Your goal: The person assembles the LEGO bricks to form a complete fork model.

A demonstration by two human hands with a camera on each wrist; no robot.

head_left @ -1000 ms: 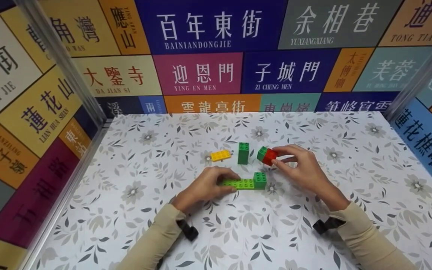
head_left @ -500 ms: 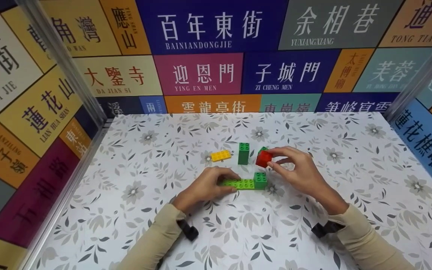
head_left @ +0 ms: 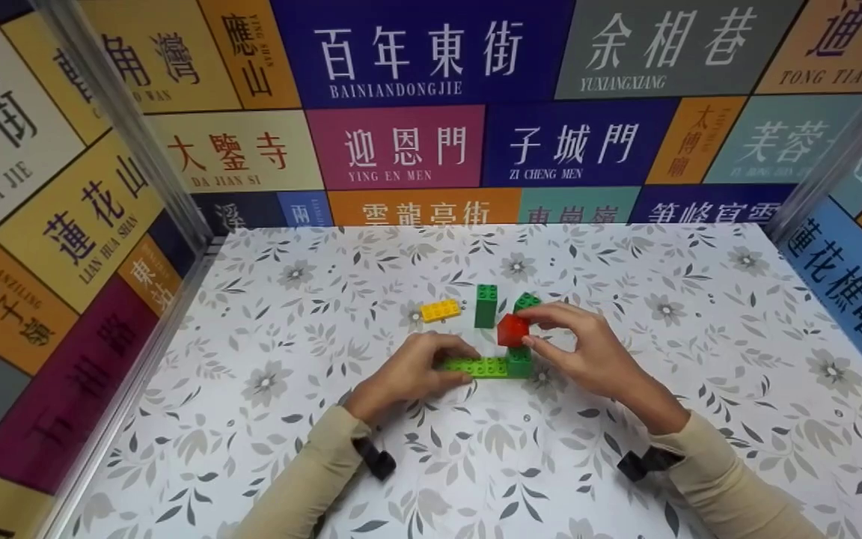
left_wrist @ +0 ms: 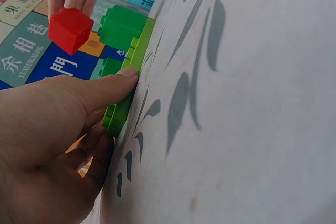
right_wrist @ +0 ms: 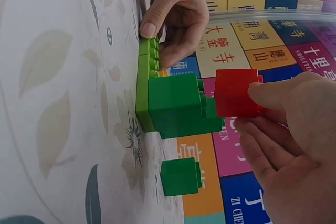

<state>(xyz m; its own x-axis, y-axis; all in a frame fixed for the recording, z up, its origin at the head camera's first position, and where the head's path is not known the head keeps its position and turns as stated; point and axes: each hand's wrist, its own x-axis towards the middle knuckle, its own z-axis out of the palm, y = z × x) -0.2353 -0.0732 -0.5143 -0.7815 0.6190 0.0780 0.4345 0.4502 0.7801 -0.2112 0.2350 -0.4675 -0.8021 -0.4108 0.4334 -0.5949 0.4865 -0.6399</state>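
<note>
Out in the middle of the table [head_left: 371,277], the bricks sit well apart from its left and right edges, with patterned surface stretching wide on both sides and a good strip running behind them to the far edge, where the sign-covered wall [head_left: 435,52] rises. Nearest that far edge stand the green tower [head_left: 485,308], the yellow brick [head_left: 440,310] flat at its left, and a loose green brick [head_left: 527,300] at its right, partly behind the fingers. Between tower and lime strip [head_left: 487,367] there's a narrow lane.

The left hand [head_left: 407,368] is gripping the left end of that lime strip, thumb along the near side. And here's the right hand [head_left: 592,350], red brick [head_left: 513,330] pinched between thumb and fingers, held above the green block [head_left: 520,365] on the strip's right end; the right wrist view shows a gap between them!

A second ago that red brick was farther back, right by the loose green brick; now it's come left and nearer the person. Left hand, strip, tower and yellow brick: all where they were.
</note>
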